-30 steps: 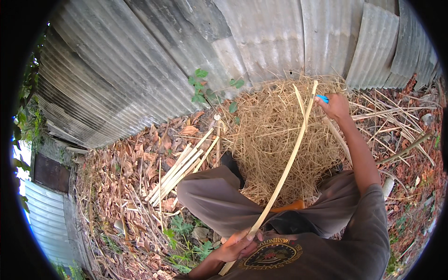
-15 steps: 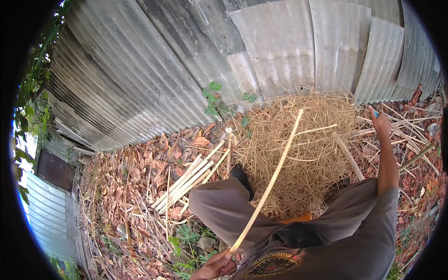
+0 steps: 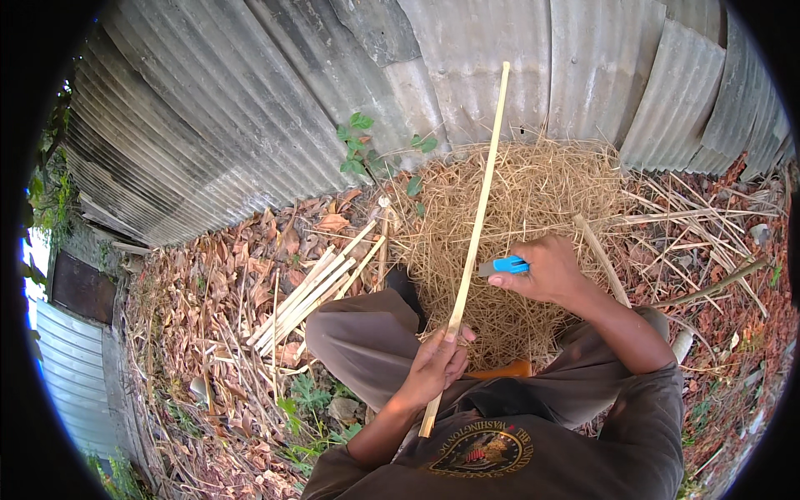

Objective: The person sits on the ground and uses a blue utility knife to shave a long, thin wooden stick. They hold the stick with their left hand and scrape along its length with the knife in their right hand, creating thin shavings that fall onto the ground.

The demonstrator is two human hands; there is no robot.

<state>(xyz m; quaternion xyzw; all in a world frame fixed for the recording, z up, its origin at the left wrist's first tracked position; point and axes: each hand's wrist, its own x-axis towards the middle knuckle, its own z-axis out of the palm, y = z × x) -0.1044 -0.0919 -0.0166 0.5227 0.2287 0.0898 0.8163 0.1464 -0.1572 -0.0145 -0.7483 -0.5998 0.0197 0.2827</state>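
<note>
A long, pale strip of split wood or bamboo [image 3: 481, 217] slants up in front of me, its far end rising toward the metal wall. My left hand [image 3: 439, 360] is closed around it near its lower end, which sticks out below the fist. To the right of the strip, my right hand [image 3: 546, 271] grips a blue utility knife [image 3: 510, 265]. Its blade points left and sits just beside the strip; a small gap seems to lie between them. Beneath both hands, a heap of thin curled shavings [image 3: 542, 192] fills the space between my legs and the wall.
Several pale strips [image 3: 310, 300] lie bundled beside my left knee, on dry leaves [image 3: 242, 275]. At right are scattered thin sticks [image 3: 708, 217] and a thicker stick [image 3: 602, 258]. Corrugated metal sheets [image 3: 492, 92] wall off the far side. Small green plants [image 3: 357, 143] grow at its foot.
My right hand has swung in from the far right with the utility knife, close to the strip. My left hand has moved up and right, and now holds the strip further from its lower end.
</note>
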